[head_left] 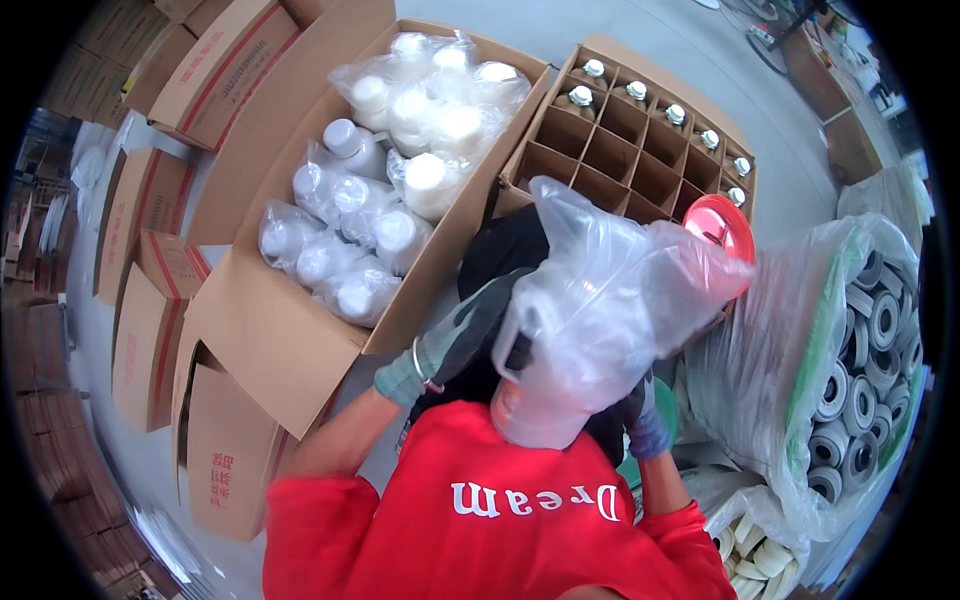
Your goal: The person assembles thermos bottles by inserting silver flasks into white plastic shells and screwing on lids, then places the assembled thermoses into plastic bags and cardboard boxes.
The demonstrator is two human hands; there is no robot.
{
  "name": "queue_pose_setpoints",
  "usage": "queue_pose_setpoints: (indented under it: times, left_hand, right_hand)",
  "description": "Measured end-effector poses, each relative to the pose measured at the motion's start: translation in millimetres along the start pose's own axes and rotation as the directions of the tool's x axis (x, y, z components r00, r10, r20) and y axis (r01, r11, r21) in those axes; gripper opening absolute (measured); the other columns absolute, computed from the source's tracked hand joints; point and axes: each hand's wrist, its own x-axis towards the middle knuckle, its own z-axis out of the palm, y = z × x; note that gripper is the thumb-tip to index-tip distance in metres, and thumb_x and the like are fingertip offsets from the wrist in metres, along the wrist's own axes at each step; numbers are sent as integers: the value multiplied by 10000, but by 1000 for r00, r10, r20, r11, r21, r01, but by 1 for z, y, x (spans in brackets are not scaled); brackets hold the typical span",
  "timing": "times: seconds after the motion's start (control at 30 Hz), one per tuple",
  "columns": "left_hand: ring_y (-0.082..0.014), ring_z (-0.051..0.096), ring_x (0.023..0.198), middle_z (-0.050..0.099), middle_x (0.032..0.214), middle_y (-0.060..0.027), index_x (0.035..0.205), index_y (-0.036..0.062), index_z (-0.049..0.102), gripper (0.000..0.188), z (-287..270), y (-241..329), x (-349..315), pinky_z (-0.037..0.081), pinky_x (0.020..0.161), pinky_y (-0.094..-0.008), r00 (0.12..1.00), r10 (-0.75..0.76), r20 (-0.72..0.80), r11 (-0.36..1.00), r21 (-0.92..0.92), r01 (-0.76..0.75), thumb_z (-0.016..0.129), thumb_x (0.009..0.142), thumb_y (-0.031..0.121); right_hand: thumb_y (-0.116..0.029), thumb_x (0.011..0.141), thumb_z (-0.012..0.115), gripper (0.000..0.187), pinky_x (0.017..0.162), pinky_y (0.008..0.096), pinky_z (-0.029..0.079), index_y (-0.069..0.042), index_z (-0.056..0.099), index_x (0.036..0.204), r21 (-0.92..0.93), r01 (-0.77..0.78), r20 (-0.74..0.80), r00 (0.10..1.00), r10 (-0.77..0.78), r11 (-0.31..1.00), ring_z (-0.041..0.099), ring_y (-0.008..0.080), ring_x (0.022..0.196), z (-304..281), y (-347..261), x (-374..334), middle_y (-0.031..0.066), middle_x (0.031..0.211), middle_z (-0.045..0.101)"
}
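On my feed the white jug (550, 408) sits mid-view, its shape blurred by a clear bag (615, 290). At its nine o'clock, the left hand (465, 330) lies close; I can't tell its opening or grip. At five, the right hand (645, 415) is mostly hidden, its hold unreadable. The bag partly veils a red bowl-shaped thing (722, 222) at two.

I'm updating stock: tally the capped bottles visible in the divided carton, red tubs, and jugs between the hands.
White-capped bottles in divided brown cardboard carton: 7 visible
Round red plastic tub: 1
White handled plastic jug: 1
Total: 9
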Motion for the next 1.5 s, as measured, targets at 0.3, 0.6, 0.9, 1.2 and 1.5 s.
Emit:
queue_pose_setpoints:
  times: [0.3,0.6,0.9,1.2,1.5]
  left_hand:
    - [-365,340,1358,316,1467,-202,1479,12,198,1020,11,-15,-14,300,1105,-437,865,493,-96,482,857,-180,796,732,365]
    - [-385,485,1207,507,1333,-185,1364,-5,432,716,29,21,60,387,1026,-438,618,781,-93,260,948,-186,705,708,85]
    - [-430,464,1167,459,1303,-275,1297,-71,456,590,12,-51,-50,355,1037,-496,931,355,-85,-69,991,117,587,756,126]
    - [-341,516,1220,526,1319,-209,1364,6,432,666,-24,43,-50,434,1010,-417,961,-161,-225,921,316,228,717,798,209]
    - [-207,634,816,653,1027,-103,1204,-4,563,471,-101,16,-59,518,725,-341,916,-328,-232,916,158,369,689,808,218]
  right_hand:
    - [-346,804,718,772,1045,465,350,37,367,1376,-208,-77,-268,963,18,975,447,368,1226,-43,-125,47,233,1329,444]
    - [-137,756,697,297,711,427,485,-36,640,1029,-133,207,-151,962,-227,969,590,330,749,-55,-116,87,127,824,608]
    - [-150,774,688,165,682,396,435,-70,638,910,135,91,17,995,-94,987,547,304,722,-54,-86,64,108,783,576]
    - [-173,778,719,256,787,393,452,-77,658,1007,379,-210,261,959,114,901,590,284,856,-17,-79,-12,102,947,626]
    - [-357,860,607,394,1017,569,350,-252,615,1240,-48,224,90,972,-219,973,467,411,1201,-17,-100,43,201,1289,489]
